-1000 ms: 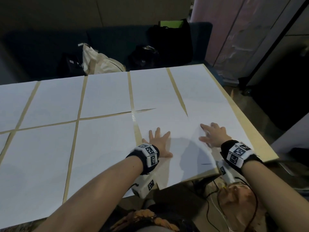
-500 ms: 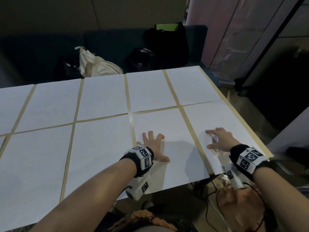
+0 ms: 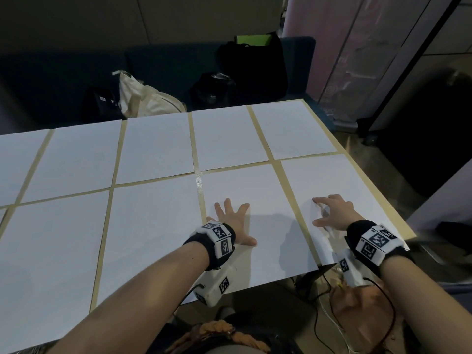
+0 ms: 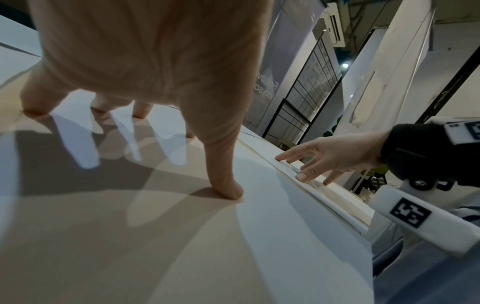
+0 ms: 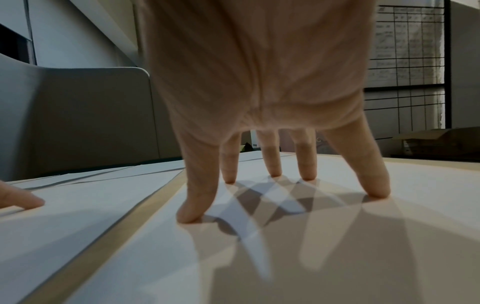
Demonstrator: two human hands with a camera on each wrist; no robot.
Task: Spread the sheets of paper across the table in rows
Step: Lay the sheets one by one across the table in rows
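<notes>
White paper sheets lie in two rows on the wooden table point(image 3: 379, 192), with thin strips of wood between them. My left hand point(image 3: 233, 221) presses flat, fingers spread, on the near-row sheet point(image 3: 255, 185). In the left wrist view the left hand's point(image 4: 155, 61) thumb and fingertips touch the paper. My right hand point(image 3: 332, 212) rests arched on its straight fingertips point(image 5: 191, 216) on the rightmost near-row sheet point(image 3: 332, 177). A narrow gap of bare wood separates the two sheets. Neither hand grips paper.
The near sheets overhang the table's front edge point(image 3: 281, 277). The table's right edge point(image 3: 398, 221) is close to my right hand. A cream tote bag point(image 3: 145, 98) and black bags point(image 3: 252, 67) sit on a dark sofa behind the table. Cables point(image 3: 329, 302) hang below the front edge.
The rightmost near sheet, a second ago askew and overlapping its neighbour, has slid right under my right hand and lies straight and apart. My left hand stayed pressed on its sheet.
</notes>
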